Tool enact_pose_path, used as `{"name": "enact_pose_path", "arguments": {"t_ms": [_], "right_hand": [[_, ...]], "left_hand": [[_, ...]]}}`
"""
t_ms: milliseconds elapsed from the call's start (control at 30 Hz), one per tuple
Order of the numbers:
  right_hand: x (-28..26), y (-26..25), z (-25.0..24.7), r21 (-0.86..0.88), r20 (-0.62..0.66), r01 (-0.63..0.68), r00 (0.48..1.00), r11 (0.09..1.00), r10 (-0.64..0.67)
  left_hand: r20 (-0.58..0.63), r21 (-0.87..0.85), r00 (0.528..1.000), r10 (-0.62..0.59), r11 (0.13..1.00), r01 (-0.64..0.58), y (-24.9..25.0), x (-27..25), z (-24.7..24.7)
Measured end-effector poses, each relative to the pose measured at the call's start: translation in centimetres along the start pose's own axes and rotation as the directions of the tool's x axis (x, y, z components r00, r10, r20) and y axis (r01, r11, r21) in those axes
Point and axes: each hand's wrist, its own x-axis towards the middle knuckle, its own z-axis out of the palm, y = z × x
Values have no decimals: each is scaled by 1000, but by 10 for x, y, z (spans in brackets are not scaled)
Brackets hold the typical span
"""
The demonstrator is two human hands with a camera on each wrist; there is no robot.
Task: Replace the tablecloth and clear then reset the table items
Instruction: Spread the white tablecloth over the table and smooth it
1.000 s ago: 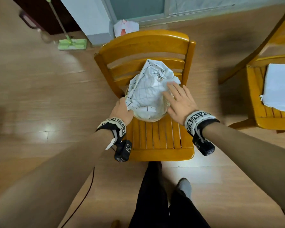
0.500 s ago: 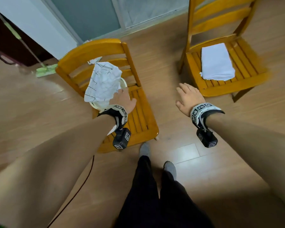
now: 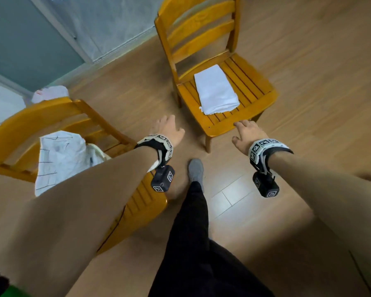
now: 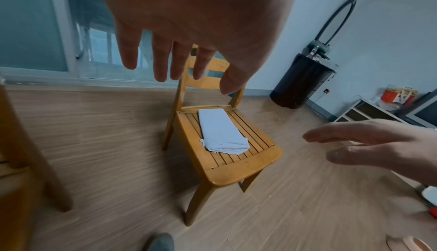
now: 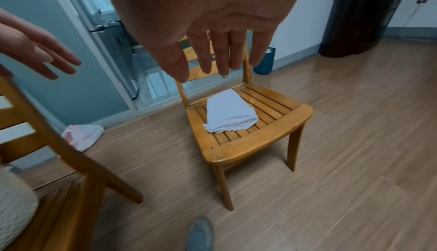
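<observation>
Having left the crumpled cloth [image 3: 58, 159], both hands, left hand [image 3: 168, 129] and right hand [image 3: 246, 133], reach empty with fingers spread toward the folded white cloth [image 3: 215, 90] on the far chair [image 3: 240, 121].

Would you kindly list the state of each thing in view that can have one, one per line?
left hand: open, fingers spread, holding nothing
right hand: open, holding nothing, reaching toward the far chair
white cloth: folded, lying flat on the far chair
patterned cloth: crumpled, heaped on the near chair
plastic bag: slumped on the floor
</observation>
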Motion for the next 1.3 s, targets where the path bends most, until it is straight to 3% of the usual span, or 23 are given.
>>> {"name": "enact_pose_path", "arguments": {"t_ms": [333,567,833,933,1067,1200,1300], "right_hand": [[177,47,-21,189,145,-240,966,952,215],[264,67,-8,239,232,-327,933,914,273],[370,100,36,296,309,-423,891,856,334],[404,105,62,299,317,-453,877,840,361],[423,108,93,369,274,-433,896,823,349],[428,120,94,361,331,-441,884,822,330],[418,125,75,445,264,-396,915,803,304]], "left_hand": [[89,65,992,89,993,-95,47,202,-2],[167,112,978,125,983,-145,61,291,12],[213,122,974,72,987,-99,82,391,66],[228,117,972,53,990,-82,86,419,97],[262,161,963,57,982,-102,89,436,122],[303,149,952,28,986,-77,100,437,120],[310,142,951,24,987,-71,115,428,99]]}}
